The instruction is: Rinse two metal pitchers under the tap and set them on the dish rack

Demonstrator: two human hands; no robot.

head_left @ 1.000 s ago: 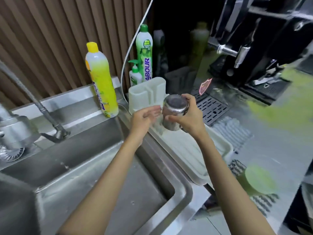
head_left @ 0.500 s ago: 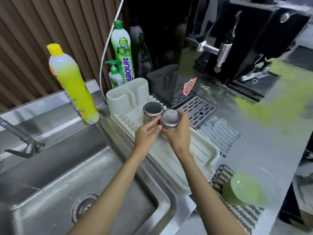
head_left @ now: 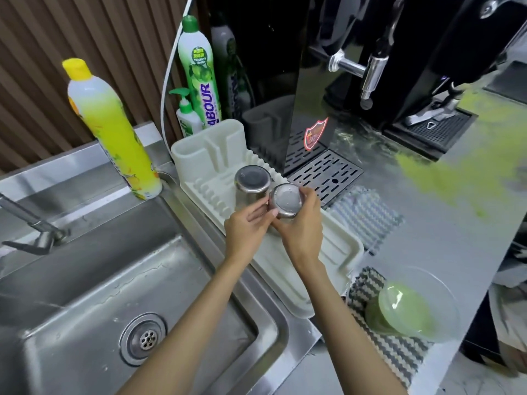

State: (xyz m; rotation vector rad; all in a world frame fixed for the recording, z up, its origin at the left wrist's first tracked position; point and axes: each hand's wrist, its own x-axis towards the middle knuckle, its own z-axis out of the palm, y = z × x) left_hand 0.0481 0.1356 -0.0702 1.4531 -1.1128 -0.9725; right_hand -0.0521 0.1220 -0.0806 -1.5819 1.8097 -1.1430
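- Beside a steel sink (head_left: pixel 85 280), over a cream dish rack (head_left: pixel 336 252), a person's two hands meet at two metal pitchers, both turned bottom-up.
- The first pitcher (head_left: pixel 252 179) stands upside down on the ribbed part of the rack, just in front of its cutlery holder (head_left: pixel 208 149).
- The second pitcher (head_left: pixel 286 199) is just to its right, touching it or nearly so. The hands hide its rim, so it cannot be told whether it rests on the rack.
- The right hand (head_left: pixel 302 232) grips the second pitcher, fingers wrapped round its wall.
- The left hand (head_left: pixel 245 232) lies with fingers fairly straight, their tips against the lower walls of the pitchers, curled round neither.
- A yellow-capped bottle (head_left: pixel 114 132) stands on the sink's rim left of the rack. A tall green bottle (head_left: pixel 198 75) and a small pump bottle (head_left: pixel 186 115) stand behind the rack against a slatted wall.
- The tap (head_left: pixel 28 223) shows at the left edge.
- On the table (head_left: pixel 427 195) right of the rack lie a black drip tray (head_left: pixel 325 173) and a ribbed mat (head_left: pixel 365 212). Nearer the camera, a clear bowl (head_left: pixel 407 306) of green liquid sits on a striped cloth (head_left: pixel 393 352).
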